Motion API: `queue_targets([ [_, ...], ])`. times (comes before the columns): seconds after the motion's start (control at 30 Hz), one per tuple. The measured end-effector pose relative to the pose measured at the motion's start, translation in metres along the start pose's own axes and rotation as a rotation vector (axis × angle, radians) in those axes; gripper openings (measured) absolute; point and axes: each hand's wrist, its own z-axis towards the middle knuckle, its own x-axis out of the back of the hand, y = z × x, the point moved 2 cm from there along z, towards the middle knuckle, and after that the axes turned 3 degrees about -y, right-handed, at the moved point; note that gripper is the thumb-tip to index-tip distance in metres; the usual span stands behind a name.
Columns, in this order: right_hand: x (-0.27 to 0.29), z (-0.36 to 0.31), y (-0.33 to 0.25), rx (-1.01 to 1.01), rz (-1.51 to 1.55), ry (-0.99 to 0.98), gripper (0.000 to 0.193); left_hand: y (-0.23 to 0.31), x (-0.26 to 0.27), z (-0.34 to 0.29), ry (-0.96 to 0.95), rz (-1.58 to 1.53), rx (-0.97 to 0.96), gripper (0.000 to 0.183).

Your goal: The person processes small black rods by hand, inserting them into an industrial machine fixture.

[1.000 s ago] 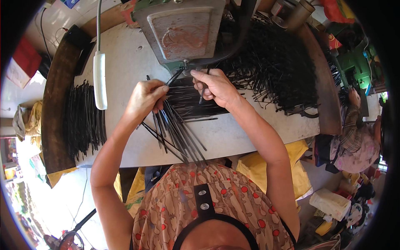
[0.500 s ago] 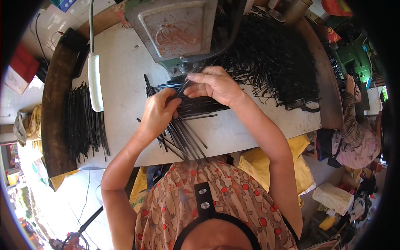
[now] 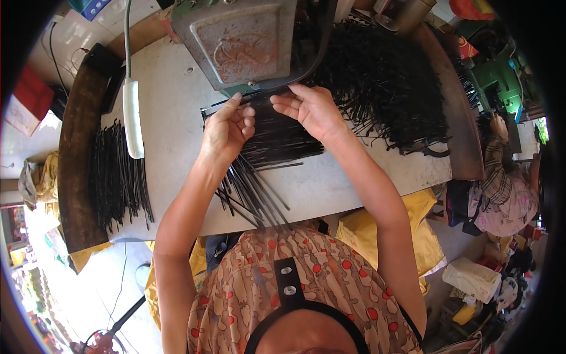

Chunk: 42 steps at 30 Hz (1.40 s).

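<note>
Below the head of a grey-green machine, my two hands are raised close together over the table. My left hand pinches a thin black strip between thumb and forefinger, its other fingers curled. On the right, my right hand has thumb and forefinger together at the strip's other end, tucked against the machine's lower edge. Under both hands lies a flat layer of black strips. A looser bundle of strips fans toward me over the table edge. The machine head hides its working point.
A large heap of black strips covers the table's right side; a neater row lies at the left. A white lamp hangs there. Yellow sacks sit below the table. Another person works at a green machine far right.
Both hands have moved up toward the machine and farther apart, a strip now stretched between them. The left hand has left the loose bundle, which stays on the table.
</note>
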Motion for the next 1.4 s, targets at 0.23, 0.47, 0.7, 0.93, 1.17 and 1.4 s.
queue_targets([
  [0.23, -0.006, -0.005, 0.001, 0.038, 0.050, 0.035, 0.013, 0.010, 0.002, 0.011, -0.075, 0.006, -0.143, 0.012],
  [0.47, -0.009, -0.001, 0.006, 0.074, 0.088, 0.081, 0.012, 0.009, 0.004, 0.013, -0.095, 0.016, -0.139, 0.012],
  [0.7, -0.014, 0.003, 0.007, 0.087, 0.055, 0.088, 0.012, 0.008, 0.005, 0.013, -0.091, 0.018, -0.145, 0.013],
  [0.93, -0.010, 0.000, 0.006, 0.118, 0.086, 0.108, 0.014, 0.002, 0.007, 0.020, -0.084, -0.085, -0.051, 0.014],
  [1.17, -0.012, 0.006, 0.014, 0.133, 0.126, 0.080, 0.016, 0.005, 0.014, 0.018, -0.143, -0.034, -0.048, 0.019],
  [1.4, -0.013, 0.003, 0.008, 0.126, 0.077, 0.108, 0.017, 0.008, 0.007, 0.018, -0.068, 0.027, -0.100, 0.015],
])
